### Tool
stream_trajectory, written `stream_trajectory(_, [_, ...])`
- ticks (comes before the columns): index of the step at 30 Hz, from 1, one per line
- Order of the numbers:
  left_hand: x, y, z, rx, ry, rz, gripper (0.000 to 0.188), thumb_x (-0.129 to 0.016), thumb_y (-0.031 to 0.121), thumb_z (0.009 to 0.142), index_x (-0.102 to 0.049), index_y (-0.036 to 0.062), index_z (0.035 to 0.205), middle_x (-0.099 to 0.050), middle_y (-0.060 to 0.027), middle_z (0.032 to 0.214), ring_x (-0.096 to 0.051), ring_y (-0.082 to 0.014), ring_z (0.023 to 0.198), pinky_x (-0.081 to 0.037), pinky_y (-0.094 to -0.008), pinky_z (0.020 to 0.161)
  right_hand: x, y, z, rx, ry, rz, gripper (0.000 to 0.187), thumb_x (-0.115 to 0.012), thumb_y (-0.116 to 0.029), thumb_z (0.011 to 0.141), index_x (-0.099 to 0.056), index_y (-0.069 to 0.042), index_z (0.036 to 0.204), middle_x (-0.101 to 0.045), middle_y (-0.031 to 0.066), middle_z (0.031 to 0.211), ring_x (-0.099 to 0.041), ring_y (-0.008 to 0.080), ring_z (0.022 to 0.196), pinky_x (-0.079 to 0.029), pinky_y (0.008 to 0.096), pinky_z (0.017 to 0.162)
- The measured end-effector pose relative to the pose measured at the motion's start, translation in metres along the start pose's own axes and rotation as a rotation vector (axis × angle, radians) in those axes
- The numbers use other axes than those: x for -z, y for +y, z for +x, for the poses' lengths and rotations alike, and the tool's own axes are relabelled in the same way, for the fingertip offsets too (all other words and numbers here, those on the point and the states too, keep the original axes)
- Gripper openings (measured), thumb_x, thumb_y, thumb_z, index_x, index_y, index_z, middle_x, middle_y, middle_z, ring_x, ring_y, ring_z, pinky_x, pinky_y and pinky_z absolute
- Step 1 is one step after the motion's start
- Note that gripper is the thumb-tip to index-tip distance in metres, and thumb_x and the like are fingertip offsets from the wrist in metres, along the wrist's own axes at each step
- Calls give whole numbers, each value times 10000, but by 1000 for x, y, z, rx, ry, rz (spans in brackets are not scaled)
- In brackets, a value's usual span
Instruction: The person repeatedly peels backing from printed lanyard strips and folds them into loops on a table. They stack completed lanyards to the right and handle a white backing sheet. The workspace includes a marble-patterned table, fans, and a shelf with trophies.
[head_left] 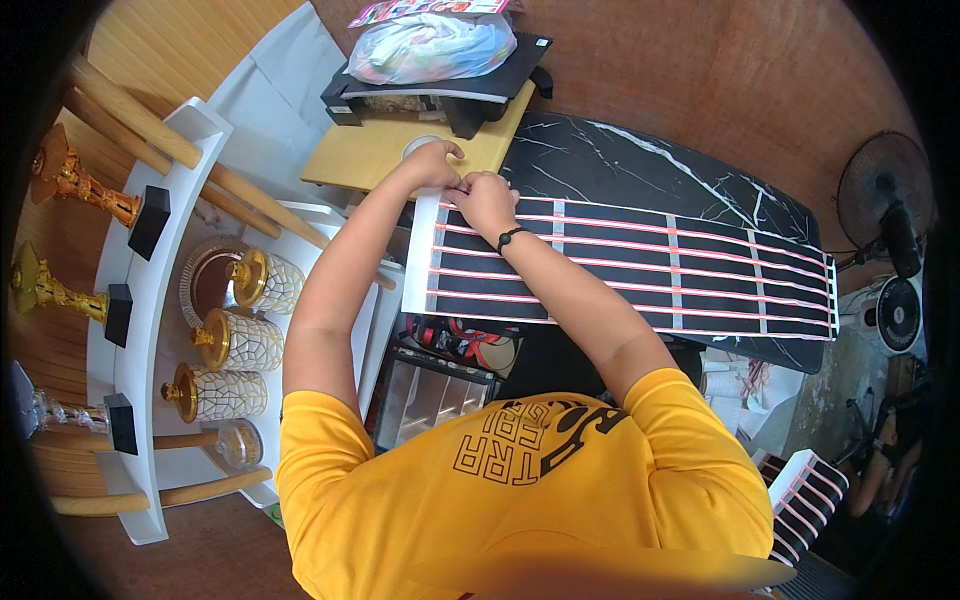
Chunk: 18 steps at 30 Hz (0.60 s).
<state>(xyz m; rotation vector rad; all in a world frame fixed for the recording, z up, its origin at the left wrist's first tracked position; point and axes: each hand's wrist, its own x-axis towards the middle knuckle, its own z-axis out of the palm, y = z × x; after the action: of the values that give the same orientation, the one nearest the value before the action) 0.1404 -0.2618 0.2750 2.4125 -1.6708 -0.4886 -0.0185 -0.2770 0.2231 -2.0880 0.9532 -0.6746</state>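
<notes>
A long black board lies on the table, with several pink-and-white strips running along it and grey bands crossing them. My left hand is over its far left corner, fingers bent and fingertips close to those of the other hand. Against the same corner, my right hand is closed in a pinch at the end of the outermost strip. What lies between the fingertips is too small and hidden to tell. A round whitish thing sits partly behind my left hand.
The black marbled tabletop extends behind the board. A black printer carries a filled plastic bag on the yellow wooden stand. White shelves at left hold gold-lidded jars and trophies. Fans stand far right.
</notes>
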Motion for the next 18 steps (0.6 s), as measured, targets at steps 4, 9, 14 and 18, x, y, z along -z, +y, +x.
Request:
stream_trajectory(4, [-8,-11,8,34,44,1,632,-798,133,570,-678,91,1188,-674,-216,1115,-655,-317,1038,-511,-369,888,0,0,-4,100,119,0,154,-795,-274,728,-745,-130,751,-689,57,891,-595,297,999,-372,467,784])
stream_trajectory(9, [-5,-20,4,71,153,-93,551,-856,191,650,-655,35,1138,-708,-168,945,-683,-276,853,-520,-380,779,0,6,-17,298,228,50,107,-779,-250,743,-751,-149,765,-689,36,882,-573,271,971,-366,458,829])
stream_trajectory(14, [3,-16,-26,151,259,-256,543,-758,422,818,-640,-15,1116,-711,-170,885,-685,-273,793,-521,-399,724,15,22,-5,167,195,136,98,-755,-225,780,-750,-136,820,-697,42,838,-585,273,942,-398,450,814])
stream_trajectory(18, [-16,-6,-51,164,290,-204,611,-666,522,874,-658,-42,1109,-719,-212,925,-702,-332,859,-524,-427,764,12,23,-3,166,211,152,95,-747,-220,795,-747,-134,837,-705,37,832,-590,261,925,-396,440,815])
